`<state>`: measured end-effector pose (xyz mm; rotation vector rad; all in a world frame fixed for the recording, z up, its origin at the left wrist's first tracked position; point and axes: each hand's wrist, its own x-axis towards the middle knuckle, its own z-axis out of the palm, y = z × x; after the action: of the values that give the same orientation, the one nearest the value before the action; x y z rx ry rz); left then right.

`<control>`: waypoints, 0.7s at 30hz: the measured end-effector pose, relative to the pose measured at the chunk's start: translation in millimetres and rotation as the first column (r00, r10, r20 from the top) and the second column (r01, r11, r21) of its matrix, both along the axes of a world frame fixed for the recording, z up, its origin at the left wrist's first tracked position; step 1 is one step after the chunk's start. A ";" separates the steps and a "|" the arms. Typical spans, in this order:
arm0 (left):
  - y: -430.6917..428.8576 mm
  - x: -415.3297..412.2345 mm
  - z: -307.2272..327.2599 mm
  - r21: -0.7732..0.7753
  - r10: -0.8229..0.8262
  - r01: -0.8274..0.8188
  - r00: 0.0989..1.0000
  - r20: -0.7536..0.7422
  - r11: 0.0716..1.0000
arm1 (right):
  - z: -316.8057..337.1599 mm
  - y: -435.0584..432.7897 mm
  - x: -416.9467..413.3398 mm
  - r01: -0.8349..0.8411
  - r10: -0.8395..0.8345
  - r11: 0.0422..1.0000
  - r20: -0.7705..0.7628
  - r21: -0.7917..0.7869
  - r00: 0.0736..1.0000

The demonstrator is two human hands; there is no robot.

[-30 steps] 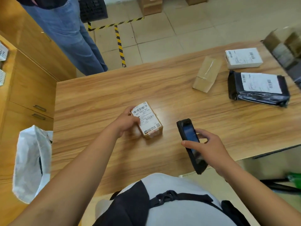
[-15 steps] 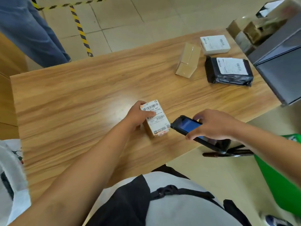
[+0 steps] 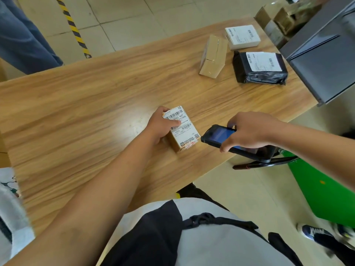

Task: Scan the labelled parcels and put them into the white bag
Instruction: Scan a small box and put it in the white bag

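A small brown parcel (image 3: 184,133) with a white barcode label lies near the front edge of the wooden table (image 3: 86,112). My left hand (image 3: 160,125) grips its left side, thumb across the label. My right hand (image 3: 249,131) holds a black handheld scanner (image 3: 217,137), its lit screen up and its tip almost touching the parcel's right edge. At the far right of the table lie a plain brown box (image 3: 213,56), a white labelled box (image 3: 242,36) and a black labelled pouch (image 3: 260,68). Part of the white bag (image 3: 11,214) shows at the lower left.
A grey metal cabinet (image 3: 326,54) and stacked cardboard boxes (image 3: 280,18) stand at the right. A person in jeans (image 3: 23,39) stands beyond the table's far left. A green bin (image 3: 322,191) sits on the floor right of me, beside black chair legs (image 3: 269,162).
My right hand has turned the scanner from upright to flat and brought it left until its tip is next to the parcel. The left hand has kept hold of the parcel.
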<state>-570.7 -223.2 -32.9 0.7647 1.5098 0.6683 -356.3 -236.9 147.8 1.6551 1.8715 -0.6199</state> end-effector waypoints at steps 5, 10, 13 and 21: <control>0.0 0.3 1.2 -0.011 -0.014 0.014 1.000 -0.011 1.000 | 2.3 -0.7 3.4 -0.024 0.023 0.999 0.019 0.039 1.000; -0.5 1.7 4.1 -0.044 0.005 -0.005 1.000 0.001 0.999 | 0.6 3.2 10.3 -0.043 0.041 0.997 0.035 0.057 0.999; -0.4 2.3 6.6 -0.035 -0.004 0.004 1.000 -0.001 0.999 | 0.4 8.4 17.7 -0.044 0.043 0.998 0.026 0.043 0.999; 1.4 9.8 15.6 -0.072 0.055 -0.061 0.995 -0.080 0.996 | -2.5 24.1 41.3 -0.077 0.077 0.997 -0.015 -0.001 0.997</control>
<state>-560.9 -221.8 -17.4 0.6997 1.6247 0.6279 -315.0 -212.8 145.2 1.5737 1.9349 -0.6031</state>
